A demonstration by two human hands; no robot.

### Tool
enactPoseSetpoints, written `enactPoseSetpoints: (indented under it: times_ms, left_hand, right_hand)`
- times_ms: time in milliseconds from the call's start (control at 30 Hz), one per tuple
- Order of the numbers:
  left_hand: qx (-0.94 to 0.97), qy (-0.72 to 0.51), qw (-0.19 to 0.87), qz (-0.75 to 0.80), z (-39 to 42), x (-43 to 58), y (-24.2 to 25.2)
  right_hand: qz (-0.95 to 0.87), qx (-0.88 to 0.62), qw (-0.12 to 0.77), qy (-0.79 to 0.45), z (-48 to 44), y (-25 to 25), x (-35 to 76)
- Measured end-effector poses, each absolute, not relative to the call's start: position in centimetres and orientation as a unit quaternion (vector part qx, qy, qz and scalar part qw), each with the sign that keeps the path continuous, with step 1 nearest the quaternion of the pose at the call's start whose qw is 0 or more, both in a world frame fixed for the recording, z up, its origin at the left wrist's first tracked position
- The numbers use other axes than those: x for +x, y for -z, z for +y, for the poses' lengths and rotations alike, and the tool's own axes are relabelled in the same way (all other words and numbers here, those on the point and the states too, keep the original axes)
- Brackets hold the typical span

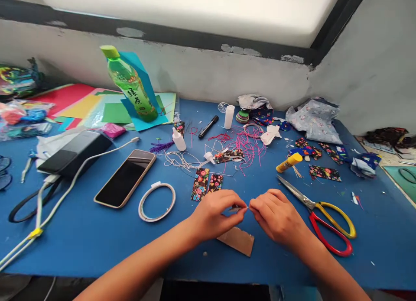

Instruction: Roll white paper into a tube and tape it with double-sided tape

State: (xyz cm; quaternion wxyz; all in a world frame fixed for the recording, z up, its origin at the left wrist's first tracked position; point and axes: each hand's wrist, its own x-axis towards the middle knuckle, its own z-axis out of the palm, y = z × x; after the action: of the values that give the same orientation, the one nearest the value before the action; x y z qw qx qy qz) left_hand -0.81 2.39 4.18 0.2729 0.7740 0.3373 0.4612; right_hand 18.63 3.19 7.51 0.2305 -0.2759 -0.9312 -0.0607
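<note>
My left hand (pixel 222 212) and my right hand (pixel 276 214) meet fingertip to fingertip above the front of the blue table. Each is closed in a pinch. A tiny pale bit shows between the fingertips, too small to name. Beneath the left hand lies a brown cardboard strip (pixel 238 241), partly covered by it. Just behind that hand are two floral fabric pieces (pixel 200 184), one of them partly hidden. To the right of my right hand, scissors (pixel 313 204) with one yellow and one red handle lie with their blades together. A yellow glue stick (pixel 288 162) rests behind them.
A roll of white tape (pixel 157 202), a phone (pixel 125 179) and a power bank (pixel 76 153) with cables lie left. A green tea bottle (pixel 133 84) stands at the back. White and pink cords (pixel 248 140), a small white bottle (pixel 179 140) and a black marker (pixel 208 127) occupy the middle.
</note>
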Motion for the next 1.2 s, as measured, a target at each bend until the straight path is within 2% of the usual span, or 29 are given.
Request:
enactPoseSetpoints:
  times_ms: [467, 1200]
  left_hand:
    - [0.766, -0.47, 0.261, 0.354, 2.0, -0.5, -4.1]
    - [0.766, -0.496, 0.246, 0.329, 2.5, -1.7, -4.3]
  right_hand:
    - [-0.935, -0.291, 0.201, 0.026, 2.7, -6.6, 19.2]
    - [-0.919, -0.317, 0.235, -0.003, 3.3, -7.0, 20.0]
